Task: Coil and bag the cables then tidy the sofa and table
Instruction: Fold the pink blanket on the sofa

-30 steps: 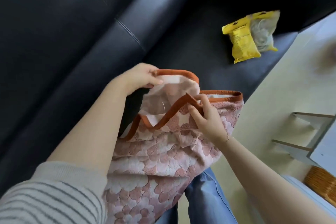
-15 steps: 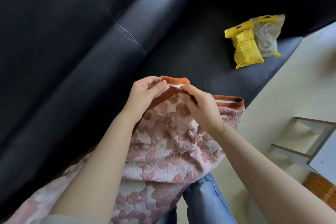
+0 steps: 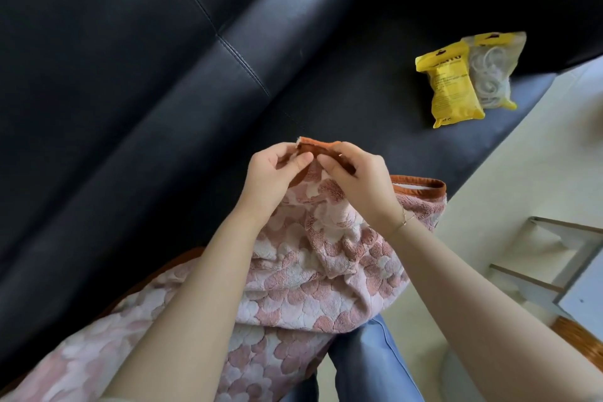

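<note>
Blanket (image 3: 326, 254) lies bunched on sofa (image 3: 163, 108), near edge over lap. Left hand (image 3: 270, 176) and right hand (image 3: 359, 183) meet, both pinching its orange hem. Bags (image 3: 463, 81) far right on seat.

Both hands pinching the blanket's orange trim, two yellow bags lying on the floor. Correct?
Not quite. The head view shows the two yellow bags lying on the black sofa seat, not the floor. The rest holds: the left hand and right hand both pinch the blanket by its orange trim.
</note>
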`<state>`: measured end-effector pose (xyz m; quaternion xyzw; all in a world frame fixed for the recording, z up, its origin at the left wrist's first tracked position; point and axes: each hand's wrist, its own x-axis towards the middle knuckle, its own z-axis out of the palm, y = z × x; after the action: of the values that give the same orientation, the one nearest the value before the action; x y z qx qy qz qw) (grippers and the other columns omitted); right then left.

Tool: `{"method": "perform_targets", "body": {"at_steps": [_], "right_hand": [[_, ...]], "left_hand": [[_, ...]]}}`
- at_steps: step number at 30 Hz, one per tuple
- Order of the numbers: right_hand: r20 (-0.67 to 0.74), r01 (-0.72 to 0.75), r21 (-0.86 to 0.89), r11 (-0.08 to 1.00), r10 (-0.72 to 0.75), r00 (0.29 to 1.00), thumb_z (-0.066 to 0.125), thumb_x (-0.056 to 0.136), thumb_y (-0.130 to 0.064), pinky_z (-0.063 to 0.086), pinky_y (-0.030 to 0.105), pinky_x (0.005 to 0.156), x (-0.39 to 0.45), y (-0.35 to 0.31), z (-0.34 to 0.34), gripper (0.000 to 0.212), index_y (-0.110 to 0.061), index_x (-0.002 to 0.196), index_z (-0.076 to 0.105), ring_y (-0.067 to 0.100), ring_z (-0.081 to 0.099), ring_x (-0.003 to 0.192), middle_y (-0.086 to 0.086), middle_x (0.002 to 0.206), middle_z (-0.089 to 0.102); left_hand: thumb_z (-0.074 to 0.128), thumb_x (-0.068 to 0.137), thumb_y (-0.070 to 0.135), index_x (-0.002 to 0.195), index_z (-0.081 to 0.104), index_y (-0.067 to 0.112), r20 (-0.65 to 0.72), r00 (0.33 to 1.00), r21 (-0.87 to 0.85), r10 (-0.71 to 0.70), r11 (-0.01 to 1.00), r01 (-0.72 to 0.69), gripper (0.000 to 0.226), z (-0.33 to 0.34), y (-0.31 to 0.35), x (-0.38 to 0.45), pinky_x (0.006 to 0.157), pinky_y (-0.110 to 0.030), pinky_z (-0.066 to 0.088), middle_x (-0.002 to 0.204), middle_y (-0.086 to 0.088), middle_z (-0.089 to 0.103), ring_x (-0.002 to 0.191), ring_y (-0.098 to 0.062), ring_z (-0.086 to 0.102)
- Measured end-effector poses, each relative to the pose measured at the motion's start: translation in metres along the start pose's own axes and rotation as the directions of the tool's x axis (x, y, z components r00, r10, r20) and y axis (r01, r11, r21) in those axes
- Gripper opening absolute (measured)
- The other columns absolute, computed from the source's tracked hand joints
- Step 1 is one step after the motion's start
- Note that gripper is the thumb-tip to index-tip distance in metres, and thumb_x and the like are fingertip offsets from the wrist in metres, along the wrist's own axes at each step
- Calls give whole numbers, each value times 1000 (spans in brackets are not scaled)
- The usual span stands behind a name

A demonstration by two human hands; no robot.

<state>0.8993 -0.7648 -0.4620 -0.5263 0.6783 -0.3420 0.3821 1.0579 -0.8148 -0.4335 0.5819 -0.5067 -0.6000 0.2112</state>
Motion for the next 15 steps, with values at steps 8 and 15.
{"method": "perform_targets", "body": {"at_steps": [8,15], "right_hand": [[330,-107,-463,880,283,900,58,85,-41,42,27,55,1,49,-32,20,-30,70,51,14,55,59,-7,61,57],[118,-247,-686,684,439,891,53,91,-47,51,28,64,-26,108,-54,30,-25,105,68,17,58,70,-11,80,62]], "left_hand": [[38,105,27,114,56,16,-458,873,-165,-167,981,101,22,3,1,27,84,-23,49,107,-1,63,103,-17,62],[45,102,31,116,62,14,-415,824,-672,-385,740,7,28,-28,38,51,86,-42,56,110,-11,68,101,-27,68]]}}
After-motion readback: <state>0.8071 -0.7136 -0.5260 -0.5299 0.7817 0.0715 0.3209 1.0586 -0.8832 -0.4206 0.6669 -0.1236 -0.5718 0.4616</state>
